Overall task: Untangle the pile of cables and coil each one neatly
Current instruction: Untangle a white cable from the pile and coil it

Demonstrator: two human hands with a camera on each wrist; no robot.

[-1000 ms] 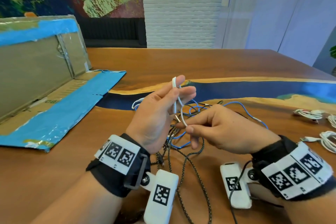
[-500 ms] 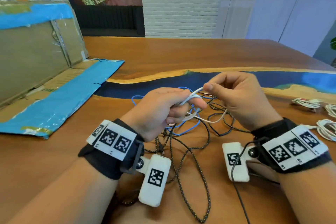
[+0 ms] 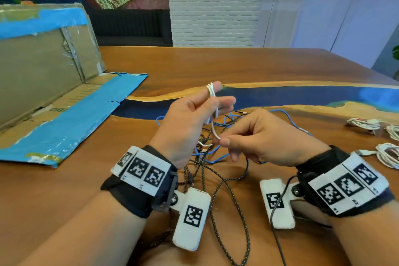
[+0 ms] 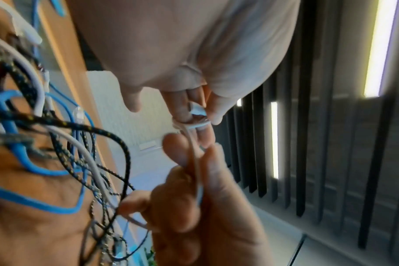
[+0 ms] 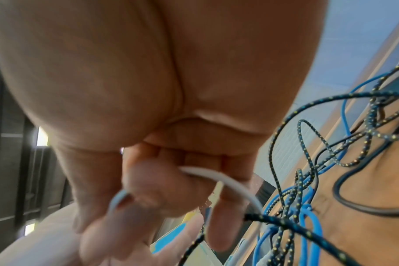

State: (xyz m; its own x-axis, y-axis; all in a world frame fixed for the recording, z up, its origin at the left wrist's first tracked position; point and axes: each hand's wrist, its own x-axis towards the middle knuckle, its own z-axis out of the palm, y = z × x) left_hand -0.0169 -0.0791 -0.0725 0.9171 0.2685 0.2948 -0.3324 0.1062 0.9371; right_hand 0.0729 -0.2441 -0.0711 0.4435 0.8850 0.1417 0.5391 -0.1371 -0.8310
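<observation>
A thin white cable (image 3: 212, 101) is looped several times round the raised fingers of my left hand (image 3: 194, 114), which holds the loops in place. My right hand (image 3: 248, 136) pinches the free run of the same white cable (image 5: 219, 178) just below, between thumb and forefinger. The left wrist view shows the white cable (image 4: 195, 153) running from my left fingers down into my right hand. Under both hands lies the tangled pile (image 3: 216, 153) of blue cable (image 3: 207, 155) and black braided cable (image 3: 218, 190) on the wooden table (image 3: 216, 65).
An opened cardboard box with blue tape (image 3: 54, 97) lies at the left. Several coiled white cables (image 3: 386, 153) sit at the table's right edge. A dark blue resin strip (image 3: 302, 99) runs across the table behind the pile.
My left hand has risen and turned its fingers up with the white loops on them. My right hand has swung from above the left hand down to below it, drawing the cable along.
</observation>
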